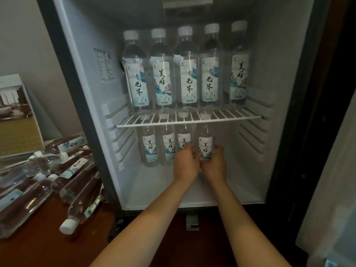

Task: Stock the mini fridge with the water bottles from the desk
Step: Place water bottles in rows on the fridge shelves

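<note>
The open mini fridge has a white wire shelf carrying several upright water bottles with white caps. Below the shelf, several more bottles stand in a row on the fridge floor. Both my hands reach in and wrap the rightmost one, a clear labelled bottle: my left hand on its left side, my right hand on its right. The bottle stands upright. On the brown desk at the left lies a heap of several water bottles on their sides.
A framed picture leans against the wall behind the desk bottles. The fridge floor to the right of the held bottle is bare white. A dark cabinet edge borders the fridge on the right, with a pale surface beyond.
</note>
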A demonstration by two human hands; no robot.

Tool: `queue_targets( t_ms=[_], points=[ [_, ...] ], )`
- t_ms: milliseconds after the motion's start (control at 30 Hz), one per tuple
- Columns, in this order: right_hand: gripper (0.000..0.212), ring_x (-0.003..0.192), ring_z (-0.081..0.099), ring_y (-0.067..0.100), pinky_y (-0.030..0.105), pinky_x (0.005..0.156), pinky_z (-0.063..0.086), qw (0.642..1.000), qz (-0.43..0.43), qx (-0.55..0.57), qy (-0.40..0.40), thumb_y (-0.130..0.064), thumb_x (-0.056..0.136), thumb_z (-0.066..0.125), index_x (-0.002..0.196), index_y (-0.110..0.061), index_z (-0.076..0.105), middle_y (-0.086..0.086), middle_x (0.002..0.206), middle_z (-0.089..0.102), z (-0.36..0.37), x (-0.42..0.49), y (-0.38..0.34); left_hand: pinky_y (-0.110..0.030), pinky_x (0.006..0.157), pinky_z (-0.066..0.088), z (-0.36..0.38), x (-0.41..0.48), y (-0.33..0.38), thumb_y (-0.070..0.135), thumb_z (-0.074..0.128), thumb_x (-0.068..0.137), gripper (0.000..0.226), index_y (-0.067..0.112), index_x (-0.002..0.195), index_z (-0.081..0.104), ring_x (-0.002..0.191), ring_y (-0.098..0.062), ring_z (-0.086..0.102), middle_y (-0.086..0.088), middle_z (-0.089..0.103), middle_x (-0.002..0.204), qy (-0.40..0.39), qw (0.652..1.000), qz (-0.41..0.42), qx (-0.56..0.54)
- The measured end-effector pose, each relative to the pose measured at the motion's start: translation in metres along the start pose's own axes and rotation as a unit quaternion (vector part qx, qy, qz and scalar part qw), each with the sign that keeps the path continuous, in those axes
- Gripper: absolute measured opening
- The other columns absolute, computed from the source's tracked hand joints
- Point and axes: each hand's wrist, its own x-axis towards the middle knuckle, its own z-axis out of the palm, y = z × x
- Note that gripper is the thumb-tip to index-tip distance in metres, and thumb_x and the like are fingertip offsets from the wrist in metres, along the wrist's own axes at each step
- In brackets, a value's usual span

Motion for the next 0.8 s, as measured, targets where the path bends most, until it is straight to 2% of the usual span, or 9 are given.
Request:
queue_targets(
  t_ms=[167, 300, 467, 567, 700, 800],
  points=[
    [0.057, 0.088, 0.061, 0.022, 0.024, 0.066, 0.036, 0.999, -0.011, -0.029, -0.020, -0.020, 0.070, 0.077, 0.115, -0.008, 0.044, 0.008, 0.106, 0.064, 0.007, 0.020, 0.000, -0.020, 0.085, 0.044, 0.003, 0.010, -0.015, -0.002, 0.054, 0.087, 0.033, 0.001, 0.119, 0.060, 0.103, -0.025, 0.064, -0.016, 0.068, 0.110, 0.003, 1.000, 0.019, -0.010],
    [0.058, 0.077, 0.052, 0.015, 0.022, 0.062, 0.033, 0.998, -0.014, -0.049, -0.030, -0.024, 0.066, 0.082, 0.109, -0.010, 0.046, 0.000, 0.093, 0.058, 0.007, 0.029, 0.000, -0.017, 0.081, 0.041, 0.005, 0.015, -0.027, 0.000, 0.051, 0.088, 0.030, 0.002, 0.116, 0.062, 0.101, -0.024, 0.064, -0.014, 0.068, 0.108, 0.003, 1.000, 0.011, -0.018],
    [0.058, 0.077, 0.052, 0.016, 0.022, 0.063, 0.034, 0.997, -0.010, -0.066, -0.039, -0.019, 0.064, 0.083, 0.108, -0.008, 0.046, -0.001, 0.092, 0.056, 0.008, 0.034, 0.000, -0.019, 0.076, 0.041, 0.000, 0.011, -0.030, -0.004, 0.050, 0.087, 0.027, 0.001, 0.110, 0.063, 0.090, -0.017, 0.061, -0.013, 0.068, 0.102, -0.006, 0.999, 0.017, -0.028],
    [0.057, 0.085, 0.061, 0.021, 0.024, 0.066, 0.040, 0.997, -0.001, -0.062, -0.038, -0.017, 0.064, 0.083, 0.107, -0.009, 0.046, 0.004, 0.098, 0.062, 0.009, 0.035, 0.000, -0.019, 0.080, 0.041, -0.008, 0.009, -0.038, -0.001, 0.050, 0.089, 0.025, 0.003, 0.110, 0.063, 0.097, -0.021, 0.062, -0.012, 0.067, 0.106, 0.000, 1.000, 0.003, -0.027],
    [0.060, 0.099, 0.063, 0.027, 0.024, 0.069, 0.040, 0.998, -0.005, -0.059, -0.036, -0.022, 0.068, 0.081, 0.114, -0.007, 0.045, 0.009, 0.112, 0.064, 0.010, 0.035, 0.000, -0.012, 0.075, 0.035, -0.028, 0.001, -0.052, -0.004, 0.052, 0.086, 0.024, 0.002, 0.107, 0.062, 0.098, -0.025, 0.059, -0.016, 0.062, 0.108, 0.069, 0.997, 0.000, 0.020],
    [0.069, 0.097, 0.063, 0.027, 0.028, 0.073, 0.047, 0.999, -0.021, -0.026, -0.031, -0.027, 0.066, 0.083, 0.119, -0.007, 0.042, 0.011, 0.112, 0.062, 0.013, 0.034, 0.001, -0.012, 0.087, 0.031, -0.043, -0.005, -0.058, -0.008, 0.051, 0.082, 0.041, 0.000, 0.121, 0.052, 0.115, -0.027, 0.049, -0.017, 0.045, 0.128, 0.128, 0.990, 0.011, 0.054]
  ],
)
